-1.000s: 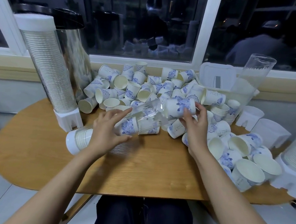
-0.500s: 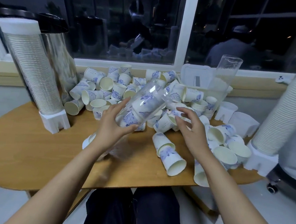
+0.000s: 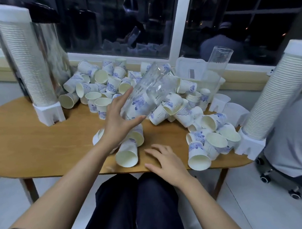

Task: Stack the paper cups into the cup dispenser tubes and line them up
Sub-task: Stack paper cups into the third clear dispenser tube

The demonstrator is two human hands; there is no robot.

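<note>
Since half a second ago the right hand (image 3: pixel 167 164) has dropped away from the cup pile and now lies palm down on the tabletop (image 3: pixel 33 140) near its front edge, fingers spread and holding nothing. Meanwhile the left hand (image 3: pixel 119 122) has tipped the clear dispenser tube (image 3: pixel 148 92) steeper, its open mouth pointing up and away toward the window. That hand holds the tube between thumb and fingers: the thumb hooks under its right side and the other fingers lie long and nearly straight up its left side. Blue-printed cups show through the tube's wall, and its white end cap (image 3: pixel 96 137) sits low behind the left wrist.

Two loose cups (image 3: pixel 127 154) lie on their sides just in front of the left wrist, between the two hands. The main heap of paper cups (image 3: pixel 112 81) spreads across the back of the tabletop. A filled dispenser (image 3: pixel 22 61) stands at the left end and another filled dispenser (image 3: pixel 277 93) at the right end, well apart. An empty upright tube (image 3: pixel 217 65) stands at the rear, near spare white bases (image 3: pixel 235 111). Another seated person (image 3: pixel 296 132) is at the right edge.
</note>
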